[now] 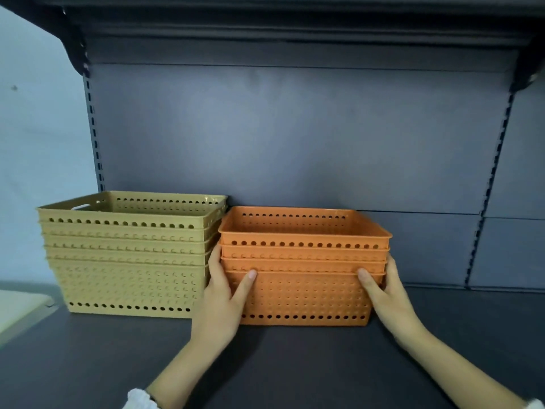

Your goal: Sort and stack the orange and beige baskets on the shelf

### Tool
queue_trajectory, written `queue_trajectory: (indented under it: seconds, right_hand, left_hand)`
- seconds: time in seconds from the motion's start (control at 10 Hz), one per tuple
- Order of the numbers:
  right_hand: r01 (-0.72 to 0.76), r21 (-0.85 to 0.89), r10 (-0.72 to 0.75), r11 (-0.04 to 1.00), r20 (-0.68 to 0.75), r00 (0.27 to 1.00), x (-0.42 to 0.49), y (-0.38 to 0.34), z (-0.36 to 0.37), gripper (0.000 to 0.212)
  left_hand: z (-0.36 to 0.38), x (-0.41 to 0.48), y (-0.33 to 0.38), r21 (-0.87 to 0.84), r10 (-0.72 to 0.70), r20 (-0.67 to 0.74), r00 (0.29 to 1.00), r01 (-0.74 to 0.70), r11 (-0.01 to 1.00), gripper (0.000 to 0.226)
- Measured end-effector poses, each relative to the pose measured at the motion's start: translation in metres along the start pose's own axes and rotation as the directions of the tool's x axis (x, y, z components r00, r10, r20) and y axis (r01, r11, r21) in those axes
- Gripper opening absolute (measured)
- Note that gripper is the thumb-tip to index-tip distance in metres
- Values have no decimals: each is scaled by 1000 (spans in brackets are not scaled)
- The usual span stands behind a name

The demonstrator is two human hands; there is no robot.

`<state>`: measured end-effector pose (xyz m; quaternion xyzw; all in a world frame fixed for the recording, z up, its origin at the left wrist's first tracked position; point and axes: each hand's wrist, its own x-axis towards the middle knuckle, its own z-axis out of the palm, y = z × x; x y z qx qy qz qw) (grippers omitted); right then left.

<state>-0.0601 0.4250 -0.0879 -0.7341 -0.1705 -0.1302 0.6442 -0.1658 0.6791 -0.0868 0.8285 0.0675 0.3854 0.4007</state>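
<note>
A nested stack of several orange baskets [303,293] stands on the dark shelf [295,364], right of centre, close to the back panel. My left hand [224,302] grips the stack's left end, thumb on the front wall. My right hand [386,293] grips its right end in the same way. Directly to the left, touching or nearly touching the orange stack, stands a taller nested stack of several beige baskets [129,261]. All baskets are perforated with rows of round holes and sit upright.
The grey back panel [295,143] rises behind both stacks, with slotted uprights at left [94,137] and right [495,178]. An upper shelf [295,22] overhangs. A pale surface [17,308] lies at the far left below shelf level.
</note>
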Motion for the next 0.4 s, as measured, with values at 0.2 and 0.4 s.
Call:
queue_trajectory:
  seconds: [0.2,0.4]
  right_hand:
    - [-31,-92,17,995,-151,988,-16,-11,10,49]
    - [-68,-60,39,996,-392,919,-46,-42,35,61]
  left_hand:
    - [-37,-4,-28,-141,10,213,977,21,990,48]
    - [-100,-24,-34,28,-45,222,974,39,999,19]
